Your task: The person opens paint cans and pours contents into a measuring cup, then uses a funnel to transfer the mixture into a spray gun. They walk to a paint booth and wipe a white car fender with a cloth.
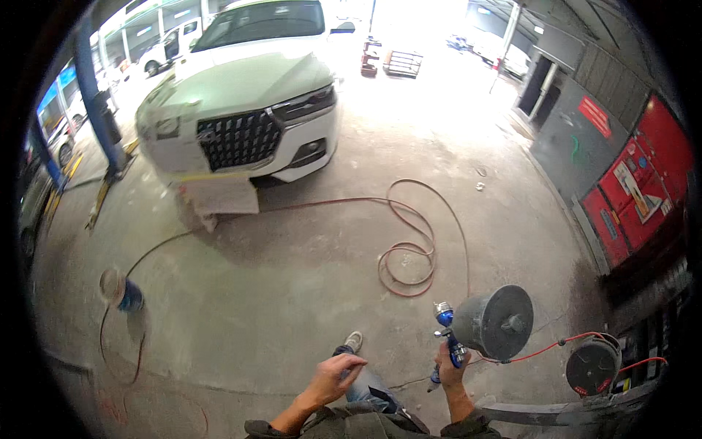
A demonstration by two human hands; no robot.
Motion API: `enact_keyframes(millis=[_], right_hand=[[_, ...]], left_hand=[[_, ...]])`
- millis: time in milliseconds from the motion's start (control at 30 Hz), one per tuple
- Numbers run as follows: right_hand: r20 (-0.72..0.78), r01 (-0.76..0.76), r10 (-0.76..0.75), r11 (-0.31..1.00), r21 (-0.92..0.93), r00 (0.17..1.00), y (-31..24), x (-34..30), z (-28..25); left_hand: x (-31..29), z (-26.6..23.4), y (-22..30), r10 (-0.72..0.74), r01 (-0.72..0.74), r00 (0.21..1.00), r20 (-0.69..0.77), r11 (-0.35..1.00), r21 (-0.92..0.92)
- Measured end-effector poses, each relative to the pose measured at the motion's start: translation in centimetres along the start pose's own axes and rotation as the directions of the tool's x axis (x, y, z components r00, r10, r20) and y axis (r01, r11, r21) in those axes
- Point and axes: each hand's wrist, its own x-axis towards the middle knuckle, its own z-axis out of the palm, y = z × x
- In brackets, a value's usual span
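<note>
In my right hand point(452, 372) is a blue and silver spray gun point(455, 345), gripped by its handle and raised beside a big dark drum. My left hand point(333, 382) is held in front of my body with loosely bent fingers somewhat apart. Nothing shows in it. Farther off, to the left, stands a white car point(241, 80) with its front toward me. Part of its front bumper looks masked with sheeting, and a pale sheet point(223, 196) hangs below it.
A dark drum point(504, 322) is close to the spray gun. Red hose point(409, 293) loops across the concrete floor, and more runs past the drum to a smaller round container point(594, 368). A blue bucket point(130, 296) stands left. Red cabinets point(643, 183) line the right wall; a blue lift post point(95, 110) rises left.
</note>
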Motion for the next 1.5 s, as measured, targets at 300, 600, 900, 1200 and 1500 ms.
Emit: enact_keyframes(millis=[300, 600, 900, 1200, 1500], right_hand=[[-0.089, -0.115, 0.117, 0.993, 0.022, 0.989, -2.7, 24.9, 8.5], [-0.074, 0.066, -0.069, 0.997, -0.041, 0.995, 0.6, 51.3, 17.6], [-0.155, 0.122, -0.129, 0.991, -0.059, 0.979, -1.7, 76.7, 25.5], [-0.238, 0.195, -0.21, 0.977, -0.084, 0.948, 0.2, 104.0, 26.6], [-0.114, 0.105, -0.113, 0.992, -0.07, 0.987, -2.4, 136.5, 26.9]], left_hand=[[23.2, -8.1, -5.5, -0.251, 0.259, 0.951, -0.183, 0.966, 0.024], [47.9, -12.6, -11.6, -0.324, 0.343, 0.931, -0.166, 0.934, 0.098], [80.5, -14.6, -15.8, -0.113, 0.099, 0.99, 0.086, 0.984, 0.147], [113.6, -12.4, -19.0, -0.07, 0.025, 0.972, 0.223, 0.98, 0.199], [140.1, -8.2, -25.2, -0.175, 0.169, 0.984, 0.006, 0.955, 0.244]])
